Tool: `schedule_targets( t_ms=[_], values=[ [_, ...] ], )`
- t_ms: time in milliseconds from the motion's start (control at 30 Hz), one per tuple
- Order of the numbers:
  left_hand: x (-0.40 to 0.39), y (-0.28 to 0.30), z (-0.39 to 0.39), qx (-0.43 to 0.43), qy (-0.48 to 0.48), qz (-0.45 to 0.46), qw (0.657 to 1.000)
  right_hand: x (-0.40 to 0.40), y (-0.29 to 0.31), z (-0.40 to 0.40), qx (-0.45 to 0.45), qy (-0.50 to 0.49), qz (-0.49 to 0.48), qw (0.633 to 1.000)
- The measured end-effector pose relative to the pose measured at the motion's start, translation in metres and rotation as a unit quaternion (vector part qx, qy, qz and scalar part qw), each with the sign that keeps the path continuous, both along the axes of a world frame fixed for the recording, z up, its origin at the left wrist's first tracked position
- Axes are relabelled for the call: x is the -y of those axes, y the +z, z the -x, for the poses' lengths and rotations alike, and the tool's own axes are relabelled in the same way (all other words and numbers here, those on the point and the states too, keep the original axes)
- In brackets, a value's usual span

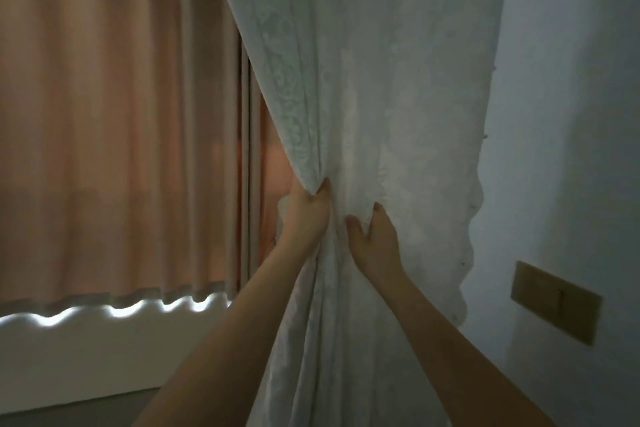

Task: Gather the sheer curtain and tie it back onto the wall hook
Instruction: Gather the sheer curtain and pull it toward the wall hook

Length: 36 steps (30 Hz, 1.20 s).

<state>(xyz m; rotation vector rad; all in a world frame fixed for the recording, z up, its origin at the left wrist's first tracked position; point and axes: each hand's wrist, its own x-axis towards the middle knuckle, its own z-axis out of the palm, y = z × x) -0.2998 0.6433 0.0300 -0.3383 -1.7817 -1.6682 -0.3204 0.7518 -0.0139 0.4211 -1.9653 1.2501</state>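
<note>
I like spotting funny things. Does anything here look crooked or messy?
Yes, a little. The switch plate on the wall looks tilted, though the wide camera may cause that. The white curtain is bunched where both hands grip it, which fits the job.

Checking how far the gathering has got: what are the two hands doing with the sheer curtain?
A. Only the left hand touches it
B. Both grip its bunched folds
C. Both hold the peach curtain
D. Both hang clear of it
B: the left hand and right hand both clutch the bunched sheer curtain.
</note>
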Motion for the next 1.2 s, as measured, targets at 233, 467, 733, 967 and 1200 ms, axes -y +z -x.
schedule_targets(
  t_ms=[233,467,733,967,1200],
  values=[
    [-0.004,0.002,-0.001,0.009,-0.044,0.034,0.998,0.006,-0.009,-0.006,-0.075,0.033,-0.318,0.944],
    [0.03,-0.006,0.006,0.012,-0.032,-0.063,0.997,-0.047,-0.007,-0.004,-0.194,-0.016,-0.229,0.954],
    [0.044,-0.007,0.003,0.053,-0.126,-0.094,0.986,-0.059,0.008,0.02,0.158,0.121,0.184,0.963],
    [0.048,-0.006,0.002,0.065,-0.137,-0.099,0.983,-0.044,0.009,0.031,0.175,0.255,0.186,0.933],
    [0.048,-0.006,0.007,0.02,-0.065,-0.076,0.995,-0.014,0.015,0.019,0.187,0.327,0.183,0.908]
  ],
)
